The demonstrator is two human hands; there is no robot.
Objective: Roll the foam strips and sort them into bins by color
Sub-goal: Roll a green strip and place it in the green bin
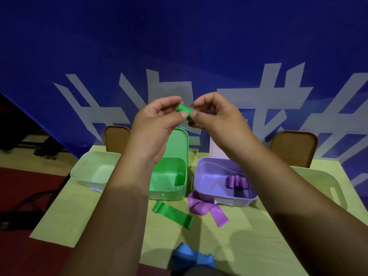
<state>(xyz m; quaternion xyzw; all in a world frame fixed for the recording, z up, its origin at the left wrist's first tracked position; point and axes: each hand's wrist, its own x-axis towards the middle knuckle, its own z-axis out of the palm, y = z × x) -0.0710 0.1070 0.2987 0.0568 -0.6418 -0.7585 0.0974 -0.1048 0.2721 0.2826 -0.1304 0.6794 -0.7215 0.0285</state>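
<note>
Grip: my left hand (153, 120) and right hand (215, 116) pinch the green roll (184, 111) | axis: crosswise between thumbs | target: green bin (169, 195) directly beneath, nearer my left, so I reckon it drops there.

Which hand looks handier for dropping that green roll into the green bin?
Left, probably. Both pinch the roll, but the left hand is above the green bin; the right hand hangs nearer the purple bin.
</note>
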